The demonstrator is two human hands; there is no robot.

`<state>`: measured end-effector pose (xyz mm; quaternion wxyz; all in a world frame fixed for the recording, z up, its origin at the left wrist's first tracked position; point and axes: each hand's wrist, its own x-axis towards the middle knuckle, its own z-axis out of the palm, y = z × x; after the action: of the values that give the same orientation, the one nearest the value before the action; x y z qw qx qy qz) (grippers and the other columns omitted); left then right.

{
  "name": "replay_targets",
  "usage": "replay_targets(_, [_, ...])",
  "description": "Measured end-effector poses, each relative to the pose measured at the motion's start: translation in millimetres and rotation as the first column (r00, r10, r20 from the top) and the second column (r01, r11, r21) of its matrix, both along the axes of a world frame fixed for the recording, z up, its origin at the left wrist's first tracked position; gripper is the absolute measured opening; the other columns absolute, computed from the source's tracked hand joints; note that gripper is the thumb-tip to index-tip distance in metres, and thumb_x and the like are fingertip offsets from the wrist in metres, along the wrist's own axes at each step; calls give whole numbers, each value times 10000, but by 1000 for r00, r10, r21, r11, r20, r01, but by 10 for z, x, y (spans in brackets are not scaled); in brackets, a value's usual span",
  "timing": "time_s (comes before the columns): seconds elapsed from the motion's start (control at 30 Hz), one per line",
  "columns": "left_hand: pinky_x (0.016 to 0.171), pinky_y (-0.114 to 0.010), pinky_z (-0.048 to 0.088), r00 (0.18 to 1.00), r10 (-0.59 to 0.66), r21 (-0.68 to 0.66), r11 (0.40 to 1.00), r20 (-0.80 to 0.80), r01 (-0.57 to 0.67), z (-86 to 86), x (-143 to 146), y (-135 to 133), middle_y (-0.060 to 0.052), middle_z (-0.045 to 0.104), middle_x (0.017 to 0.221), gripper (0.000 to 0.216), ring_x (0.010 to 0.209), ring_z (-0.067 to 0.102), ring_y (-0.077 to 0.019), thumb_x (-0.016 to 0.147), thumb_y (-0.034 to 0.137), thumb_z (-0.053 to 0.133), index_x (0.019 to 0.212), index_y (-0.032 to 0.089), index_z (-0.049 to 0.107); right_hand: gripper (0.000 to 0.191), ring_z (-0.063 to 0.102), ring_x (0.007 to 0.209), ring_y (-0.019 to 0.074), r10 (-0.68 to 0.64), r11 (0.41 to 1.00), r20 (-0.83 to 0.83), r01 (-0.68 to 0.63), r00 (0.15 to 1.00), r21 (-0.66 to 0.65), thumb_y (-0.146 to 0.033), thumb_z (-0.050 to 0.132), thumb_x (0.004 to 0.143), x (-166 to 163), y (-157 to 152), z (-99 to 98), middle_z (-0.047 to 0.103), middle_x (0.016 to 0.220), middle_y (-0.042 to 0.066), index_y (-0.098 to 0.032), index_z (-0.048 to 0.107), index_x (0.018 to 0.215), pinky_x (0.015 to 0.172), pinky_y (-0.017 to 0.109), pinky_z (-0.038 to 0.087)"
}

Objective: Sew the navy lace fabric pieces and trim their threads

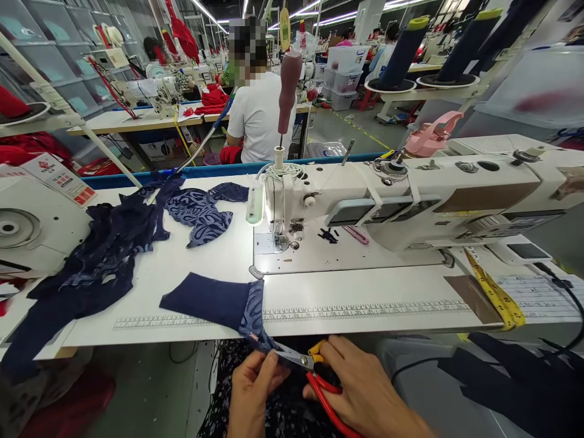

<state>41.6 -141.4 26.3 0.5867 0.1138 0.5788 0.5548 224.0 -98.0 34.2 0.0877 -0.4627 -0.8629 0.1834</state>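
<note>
White table (365, 292) carries our sewing machine (410, 201) at 1 o'clock and a pile of dark pieces (104, 255) at 10 o'clock. At 6 o'clock our left hand (253, 389) pinches the corner of a navy piece (214, 301), and our right hand (365, 395) grips red-handled snips (314, 371) at it. We judge trimming is underway, with the pile left. A person (258, 109) sits behind.

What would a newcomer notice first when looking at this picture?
Probably the big white sewing machine across the middle of the table. Then, at the bottom edge, the right hand works red-handled scissors on the end of a navy fabric piece pinched by the left hand. A dark lace heap lies at left.
</note>
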Motion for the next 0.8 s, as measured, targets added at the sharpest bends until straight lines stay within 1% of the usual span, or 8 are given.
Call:
replay_targets(0.13, [770, -338, 590, 1000, -12, 7, 1000, -12, 12, -20, 4, 17, -43, 662, 666, 427, 682, 647, -189, 612, 526, 832, 672, 121, 715, 346, 598, 705, 191, 2, 995, -16, -4, 1000, -100, -518, 703, 843, 12, -12, -18, 608, 798, 26, -198, 577, 806, 596, 278, 429])
replay_targets(0.23, [770, -327, 585, 1000, -27, 8, 1000, -14, 27, -35, 4, 30, -38, 654, 642, 419, 667, 638, -180, 622, 521, 830, 650, 120, 710, 349, 600, 722, 183, -10, 981, -36, 3, 999, -193, -526, 706, 840, 22, -16, 13, 620, 805, 20, -205, 575, 801, 607, 265, 418])
replay_targets(0.33, [762, -314, 582, 999, -38, 9, 999, -25, 38, -42, 8, 36, -57, 689, 694, 424, 694, 653, -192, 623, 524, 829, 703, 117, 741, 375, 603, 753, 198, -35, 977, -19, 30, 999, -212, -559, 716, 810, 27, -10, 59, 625, 842, 22, -212, 577, 837, 623, 276, 415])
replay_targets(0.43, [749, -308, 580, 998, -55, 12, 998, -37, 55, -53, 21, 27, -77, 714, 740, 437, 728, 671, -215, 626, 530, 825, 738, 113, 756, 380, 597, 746, 207, -37, 975, 6, 37, 999, -218, -577, 675, 833, 17, -5, 69, 623, 850, 34, -209, 580, 832, 621, 288, 405])
replay_targets(0.57, [741, -314, 584, 997, -75, 6, 997, -36, 76, -43, 37, 18, -51, 688, 653, 408, 679, 666, -200, 639, 509, 828, 668, 113, 733, 343, 594, 742, 196, -32, 961, -23, 24, 999, -276, -532, 625, 889, 2, -11, 48, 625, 835, 33, -203, 573, 809, 624, 285, 409])
replay_targets(0.63, [757, -329, 588, 998, -64, -24, 998, 25, 64, -8, 28, 32, -67, 726, 720, 413, 719, 692, -215, 626, 499, 842, 761, 118, 757, 341, 591, 725, 183, -40, 951, -50, 23, 998, -310, -521, 616, 899, 13, -21, 41, 622, 809, 20, -203, 561, 787, 619, 277, 409])
replay_targets(0.73, [798, -346, 584, 985, -18, -72, 997, 169, 31, 70, -8, 79, -129, 763, 977, 522, 892, 723, -269, 614, 494, 854, 983, 138, 760, 344, 588, 711, 176, -42, 953, -67, 19, 997, -303, -522, 628, 892, 57, -47, 21, 615, 794, 11, -204, 554, 783, 617, 272, 415])
replay_targets(0.8, [812, -341, 580, 977, -29, -85, 995, 211, 48, 113, -33, 112, -148, 751, 1050, 511, 939, 722, -276, 616, 476, 860, 982, 133, 760, 348, 591, 708, 179, -46, 962, -69, 26, 997, -271, -526, 649, 880, 89, -70, -7, 613, 792, 13, -203, 558, 788, 613, 270, 420])
